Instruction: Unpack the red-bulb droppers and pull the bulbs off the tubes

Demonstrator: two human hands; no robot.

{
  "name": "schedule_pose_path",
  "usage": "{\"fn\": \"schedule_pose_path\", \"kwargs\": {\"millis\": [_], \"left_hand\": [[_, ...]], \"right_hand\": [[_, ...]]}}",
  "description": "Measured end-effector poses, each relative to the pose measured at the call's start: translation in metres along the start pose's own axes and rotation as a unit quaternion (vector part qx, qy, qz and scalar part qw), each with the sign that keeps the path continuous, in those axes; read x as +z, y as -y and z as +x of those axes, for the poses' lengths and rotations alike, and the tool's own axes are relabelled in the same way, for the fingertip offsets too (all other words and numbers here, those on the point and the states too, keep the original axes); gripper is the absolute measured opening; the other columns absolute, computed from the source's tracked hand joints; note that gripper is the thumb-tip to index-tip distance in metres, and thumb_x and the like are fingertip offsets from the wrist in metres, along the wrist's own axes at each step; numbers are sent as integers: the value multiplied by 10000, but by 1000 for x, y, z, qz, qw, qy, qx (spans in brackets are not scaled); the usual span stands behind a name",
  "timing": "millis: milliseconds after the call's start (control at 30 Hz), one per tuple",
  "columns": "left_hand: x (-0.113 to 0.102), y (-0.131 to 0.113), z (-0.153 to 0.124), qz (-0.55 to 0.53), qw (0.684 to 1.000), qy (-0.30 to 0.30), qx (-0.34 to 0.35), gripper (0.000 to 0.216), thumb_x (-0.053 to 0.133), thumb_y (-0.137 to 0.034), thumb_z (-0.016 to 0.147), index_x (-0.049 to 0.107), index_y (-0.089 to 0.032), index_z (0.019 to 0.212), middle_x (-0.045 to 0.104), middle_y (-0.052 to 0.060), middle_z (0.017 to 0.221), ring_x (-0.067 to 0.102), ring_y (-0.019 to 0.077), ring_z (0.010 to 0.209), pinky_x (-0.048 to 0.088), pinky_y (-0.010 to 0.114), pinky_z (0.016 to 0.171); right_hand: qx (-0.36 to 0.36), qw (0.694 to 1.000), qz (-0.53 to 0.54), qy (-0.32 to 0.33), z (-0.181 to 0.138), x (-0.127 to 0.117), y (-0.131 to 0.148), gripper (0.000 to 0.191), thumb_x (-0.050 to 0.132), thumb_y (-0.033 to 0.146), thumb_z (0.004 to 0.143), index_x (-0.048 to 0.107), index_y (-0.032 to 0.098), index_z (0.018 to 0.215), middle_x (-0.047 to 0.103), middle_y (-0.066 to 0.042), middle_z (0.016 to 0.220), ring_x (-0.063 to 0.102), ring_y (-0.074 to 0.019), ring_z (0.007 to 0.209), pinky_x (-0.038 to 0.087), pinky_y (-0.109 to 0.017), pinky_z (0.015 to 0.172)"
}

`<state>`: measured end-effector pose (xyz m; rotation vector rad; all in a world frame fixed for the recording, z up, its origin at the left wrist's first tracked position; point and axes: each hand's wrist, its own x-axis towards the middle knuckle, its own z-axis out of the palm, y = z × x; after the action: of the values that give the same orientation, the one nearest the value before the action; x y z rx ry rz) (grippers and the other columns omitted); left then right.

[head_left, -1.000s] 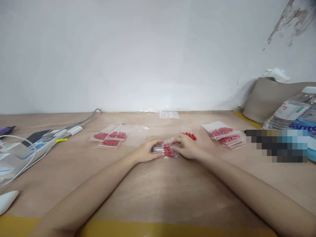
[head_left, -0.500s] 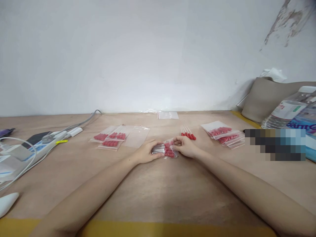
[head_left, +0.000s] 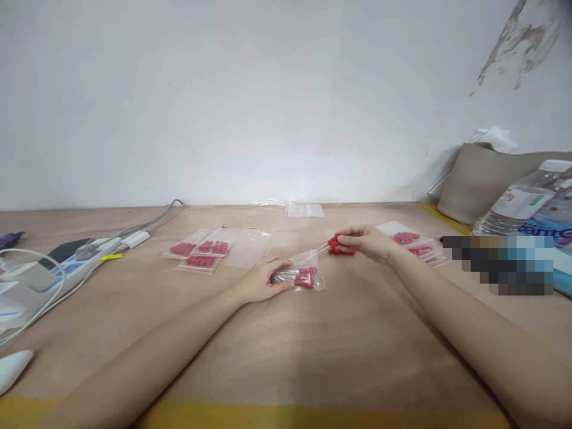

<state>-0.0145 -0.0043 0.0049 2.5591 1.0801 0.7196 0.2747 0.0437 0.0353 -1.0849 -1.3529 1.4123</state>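
Note:
My left hand (head_left: 266, 279) is closed round one end of a clear zip bag (head_left: 318, 280), pinning it to the table. Inside the bag lie a few thin metal-shafted tools with red handles (head_left: 304, 283). Off to the right, my right hand (head_left: 357, 241) pinches some red-handled tools (head_left: 333, 241) of the same look. Their thin shafts point back at the bag's opening; I cannot tell whether the tips are still inside. Directly beneath those fingers are more loose red-handled tools (head_left: 342, 252), partly hidden.
Filled bags of red-handled tools (head_left: 199, 260) and an unfilled bag (head_left: 248, 247) lie at left. More filled bags (head_left: 422, 249) sit beyond my right forearm. A power strip (head_left: 80, 259) with cables is far left; a water bottle (head_left: 518, 199) stands far right.
My right hand has left the bag and moved right, now holding red-handled tools. Fewer red handles show in the bag. My left hand stays on the bag.

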Motion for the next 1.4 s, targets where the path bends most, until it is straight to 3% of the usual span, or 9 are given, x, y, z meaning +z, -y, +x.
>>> {"fn": "schedule_pose_path", "kwargs": {"millis": [100, 200, 333, 433, 533, 733, 833, 1067, 1400], "left_hand": [[-2, -1, -4, -1, 1000, -2, -3, 437, 567, -458, 774, 534, -203, 1127, 558, 69, 1019, 537, 201, 926, 450, 337, 818], [-2, -2, -4, -2, 1000, -3, -3, 427, 572, -452, 771, 546, -194, 1111, 554, 72, 1013, 537, 197, 920, 453, 326, 805], [-2, -2, -2, -1, 1000, -8, 0, 424, 576, -455, 768, 557, -183, 1093, 551, 73, 996, 534, 200, 921, 448, 327, 806], [-2, -1, -2, -6, 1000, -8, 7, 425, 578, -451, 767, 556, -185, 1097, 550, 72, 999, 535, 197, 920, 448, 323, 807], [-2, -1, -2, -10, 1000, -5, 3, 427, 576, -453, 768, 553, -194, 1107, 550, 69, 1011, 536, 196, 921, 452, 319, 800], [-2, -1, -2, -11, 1000, -2, 9, 423, 579, -445, 769, 554, -190, 1106, 553, 68, 1009, 536, 191, 923, 448, 318, 812], [-3, -3, -1, -12, 1000, 0, 6, 422, 583, -444, 766, 556, -191, 1102, 555, 68, 1009, 538, 192, 923, 451, 316, 805], [-3, -1, -1, -18, 1000, -1, 3, 412, 591, -451, 756, 565, -205, 1085, 555, 63, 1011, 537, 197, 916, 455, 324, 795], [-3, -2, -2, -17, 1000, -1, -1, 414, 582, -445, 764, 559, -203, 1100, 558, 71, 1034, 532, 206, 954, 450, 341, 829]], "right_hand": [[-69, 995, -24, -64, 3, -21, 11, 187, 740, 259, 610, 662, 172, 757, 687, -46, 797, 649, -159, 750, 552, -307, 740], [-153, 976, -67, -139, 5, -23, 9, 190, 700, 311, 656, 659, 182, 789, 687, -49, 829, 641, -169, 806, 526, -336, 793], [-277, 901, -263, -205, 7, 0, -10, 170, 618, 287, 732, 663, 176, 851, 670, -62, 885, 616, -182, 846, 483, -346, 828], [-326, 813, -460, -145, 8, 18, -27, 196, 506, 240, 812, 666, 207, 920, 643, -68, 984, 588, -178, 883, 457, -317, 817], [-339, 745, -569, -79, 10, 25, -41, 260, 424, 192, 854, 658, 202, 966, 631, -87, 995, 574, -174, 885, 451, -296, 784], [-348, 686, -637, -43, 15, 22, -53, 252, 430, 179, 862, 667, 170, 948, 627, -118, 969, 567, -205, 886, 429, -342, 809], [-348, 675, -649, -39, 15, 25, -52, 241, 442, 162, 853, 671, 162, 928, 622, -122, 959, 557, -212, 894, 419, -347, 815], [-334, 693, -637, -43, 14, 37, -47, 238, 454, 140, 840, 685, 177, 883, 631, -105, 894, 557, -198, 852, 411, -334, 793], [-307, 700, -643, -49, 5, 24, -45, 250, 418, 155, 847, 659, 184, 905, 630, -94, 923, 549, -198, 893, 385, -319, 800]]}}
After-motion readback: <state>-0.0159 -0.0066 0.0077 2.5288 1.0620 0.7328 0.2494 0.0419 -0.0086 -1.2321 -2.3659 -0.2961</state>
